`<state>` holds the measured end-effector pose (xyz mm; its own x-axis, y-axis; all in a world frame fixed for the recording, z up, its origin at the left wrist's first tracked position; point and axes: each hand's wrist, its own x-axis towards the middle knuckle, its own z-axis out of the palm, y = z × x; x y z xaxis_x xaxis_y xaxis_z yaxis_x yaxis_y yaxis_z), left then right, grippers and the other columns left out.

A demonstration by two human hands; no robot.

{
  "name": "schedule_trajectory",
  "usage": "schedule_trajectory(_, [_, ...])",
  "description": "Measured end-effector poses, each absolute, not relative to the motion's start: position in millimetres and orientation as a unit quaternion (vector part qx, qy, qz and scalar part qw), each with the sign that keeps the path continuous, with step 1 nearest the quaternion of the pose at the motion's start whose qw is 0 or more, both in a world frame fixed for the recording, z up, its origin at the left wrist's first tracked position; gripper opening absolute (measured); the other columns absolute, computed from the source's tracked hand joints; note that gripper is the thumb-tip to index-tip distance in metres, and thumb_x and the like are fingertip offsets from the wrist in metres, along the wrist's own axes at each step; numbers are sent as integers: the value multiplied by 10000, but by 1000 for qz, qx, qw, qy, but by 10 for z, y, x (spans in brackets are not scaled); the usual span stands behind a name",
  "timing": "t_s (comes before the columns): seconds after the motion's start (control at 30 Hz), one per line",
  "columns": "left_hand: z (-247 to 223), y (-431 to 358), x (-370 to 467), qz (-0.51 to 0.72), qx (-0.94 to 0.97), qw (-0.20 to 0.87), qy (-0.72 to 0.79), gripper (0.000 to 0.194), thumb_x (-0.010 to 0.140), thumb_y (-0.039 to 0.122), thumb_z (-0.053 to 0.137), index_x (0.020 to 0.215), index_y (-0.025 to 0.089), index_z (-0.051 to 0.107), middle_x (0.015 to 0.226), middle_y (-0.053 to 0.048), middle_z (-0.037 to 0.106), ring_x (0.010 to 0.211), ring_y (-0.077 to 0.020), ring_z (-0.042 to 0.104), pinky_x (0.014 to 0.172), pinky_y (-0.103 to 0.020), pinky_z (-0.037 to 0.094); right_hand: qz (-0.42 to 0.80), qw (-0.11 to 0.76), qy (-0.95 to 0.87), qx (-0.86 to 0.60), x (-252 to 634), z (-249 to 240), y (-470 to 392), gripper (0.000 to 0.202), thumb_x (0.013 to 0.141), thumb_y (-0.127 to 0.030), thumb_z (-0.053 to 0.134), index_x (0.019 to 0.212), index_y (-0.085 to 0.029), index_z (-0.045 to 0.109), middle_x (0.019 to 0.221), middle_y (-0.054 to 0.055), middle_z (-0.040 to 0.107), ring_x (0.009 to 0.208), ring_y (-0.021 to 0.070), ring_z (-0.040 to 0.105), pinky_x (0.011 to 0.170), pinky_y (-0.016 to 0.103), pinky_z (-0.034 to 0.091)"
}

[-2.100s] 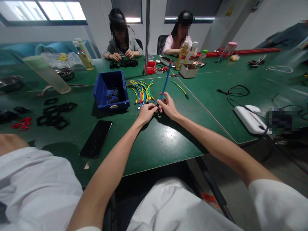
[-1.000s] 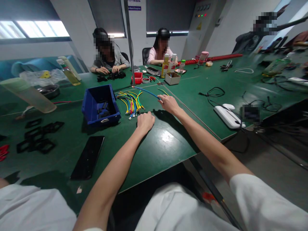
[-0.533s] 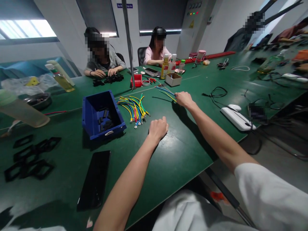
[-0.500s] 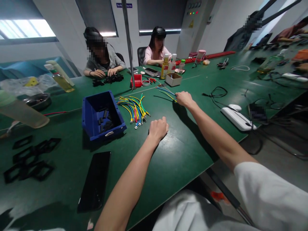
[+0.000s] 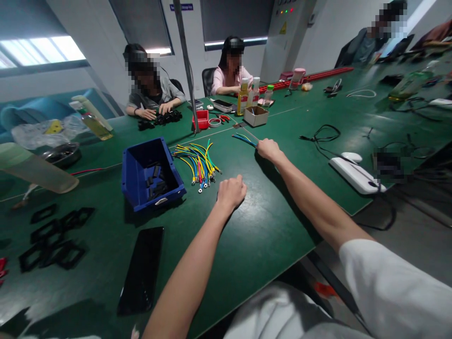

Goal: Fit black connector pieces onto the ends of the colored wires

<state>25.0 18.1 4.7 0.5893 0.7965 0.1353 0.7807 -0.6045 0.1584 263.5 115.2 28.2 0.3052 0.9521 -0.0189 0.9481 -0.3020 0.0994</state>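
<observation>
My right hand is closed around a few wires, blue and yellow-green, whose ends stick out to the left over the green table. My left hand is curled shut low over the table, thumb side up; whatever its fingers may hold is hidden. Just left of it lies a loose pile of short wires in yellow, blue, green and red, with metal ring terminals at the near ends. A blue bin holding small black pieces stands beside that pile.
A black phone and several black square frames lie at the left. Behind are a metal pole, a red box, a small carton and bottles. A white power strip lies right. Co-workers sit across the table.
The wires in my right hand, spread apart before, now lie closer together in a bundle. My left hand stays nearly where it was. The view has shifted slightly.
</observation>
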Motion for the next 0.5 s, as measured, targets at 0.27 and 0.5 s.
schedule_trajectory(0.27, [91, 171, 248, 90, 889, 53, 445, 282, 948, 339, 386, 1019, 204, 623, 950, -106, 723, 873, -272, 695, 731, -343, 496, 49, -11, 606, 794, 2596, 178, 1001, 426, 949, -180, 318, 1125, -90, 695, 1077, 257, 671, 987, 333, 661, 798, 398, 499])
schedule_trajectory(0.5, [113, 150, 226, 85, 869, 63, 483, 469, 982, 416, 305, 967, 203, 723, 951, -139, 727, 912, -258, 694, 774, -331, 487, 30, -83, 573, 815, 2551, 201, 920, 515, 997, -375, 330, 1159, -18, 664, 1197, 300, 578, 1075, 365, 598, 852, 422, 448])
